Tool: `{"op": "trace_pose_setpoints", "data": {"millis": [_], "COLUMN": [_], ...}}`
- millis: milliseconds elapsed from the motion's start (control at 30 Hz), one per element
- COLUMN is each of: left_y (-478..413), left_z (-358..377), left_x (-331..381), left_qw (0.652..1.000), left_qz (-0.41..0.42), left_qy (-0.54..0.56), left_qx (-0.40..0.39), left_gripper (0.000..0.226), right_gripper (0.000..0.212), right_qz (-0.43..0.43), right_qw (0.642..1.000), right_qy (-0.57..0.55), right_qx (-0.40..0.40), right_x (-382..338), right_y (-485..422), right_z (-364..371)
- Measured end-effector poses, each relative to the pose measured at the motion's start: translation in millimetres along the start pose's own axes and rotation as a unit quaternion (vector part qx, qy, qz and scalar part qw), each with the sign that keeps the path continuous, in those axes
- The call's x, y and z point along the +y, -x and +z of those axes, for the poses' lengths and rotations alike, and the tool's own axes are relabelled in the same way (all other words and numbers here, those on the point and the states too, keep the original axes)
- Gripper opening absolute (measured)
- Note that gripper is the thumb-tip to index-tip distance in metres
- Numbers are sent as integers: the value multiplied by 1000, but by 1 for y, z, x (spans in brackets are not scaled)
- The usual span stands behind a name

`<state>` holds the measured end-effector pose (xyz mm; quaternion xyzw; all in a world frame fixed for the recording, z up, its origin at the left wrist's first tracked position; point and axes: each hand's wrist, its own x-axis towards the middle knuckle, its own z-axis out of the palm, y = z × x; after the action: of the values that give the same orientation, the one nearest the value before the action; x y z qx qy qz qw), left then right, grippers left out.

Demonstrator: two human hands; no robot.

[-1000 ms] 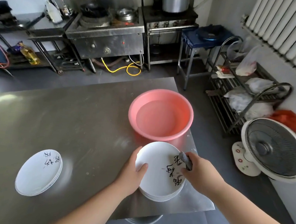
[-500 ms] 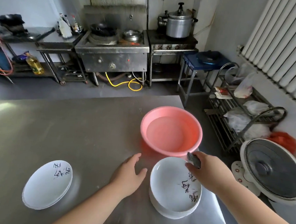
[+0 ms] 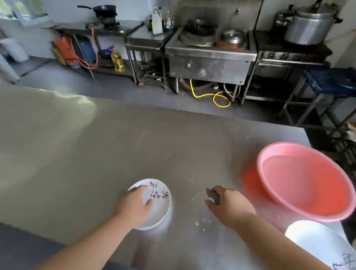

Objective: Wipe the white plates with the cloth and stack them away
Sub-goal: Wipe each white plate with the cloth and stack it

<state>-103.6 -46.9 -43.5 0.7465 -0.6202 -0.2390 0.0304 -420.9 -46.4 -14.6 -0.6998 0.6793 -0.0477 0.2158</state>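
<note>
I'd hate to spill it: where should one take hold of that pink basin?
Take the pink basin by its rim, one grip on its left side and one on its right. It is wide, upright and seems to hold water, so lifting from one side would probably tip it.

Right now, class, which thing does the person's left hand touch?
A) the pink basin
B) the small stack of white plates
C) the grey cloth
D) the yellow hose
B: the left hand rests on the small stack of white plates, while the right hand holds the grey cloth and the pink basin stands apart.
</note>
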Motion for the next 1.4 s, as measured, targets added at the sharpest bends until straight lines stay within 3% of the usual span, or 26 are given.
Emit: {"op": "trace_pose_setpoints", "data": {"millis": [167,267,367,433,633,800,1067,1400], "left_y": [-14,-27,-39,-45,-56,-57,-45,12], "left_z": [-6,-3,3,7,15,7,4,79], "left_x": [-70,-91,-103,-108,-113,-109,-46,39], "left_qw": [997,997,997,996,997,999,993,975], "left_qz": [-59,-74,-60,-45,-38,-27,45,166], "left_qy": [-23,-21,-37,-59,-39,26,109,43], "left_qx": [44,7,-38,-44,-51,-14,-7,-140], "left_gripper": [53,47,22,23,26,30,31,38], "right_gripper": [27,27,22,17,19,12,7,7], "right_qz": [23,45,77,93,121,180,234,332], "right_qw": [998,995,990,987,986,969,947,914], "right_qy": [-15,-23,-35,-42,-28,-140,-219,-228], "right_qx": [-62,-84,-110,-121,-107,-93,16,55], "right_x": [-61,-84,-99,-104,-116,-121,-74,29], "right_y": [-38,-53,-63,-66,-66,-65,-23,62], "right_z": [56,86,107,118,133,125,76,80]}}
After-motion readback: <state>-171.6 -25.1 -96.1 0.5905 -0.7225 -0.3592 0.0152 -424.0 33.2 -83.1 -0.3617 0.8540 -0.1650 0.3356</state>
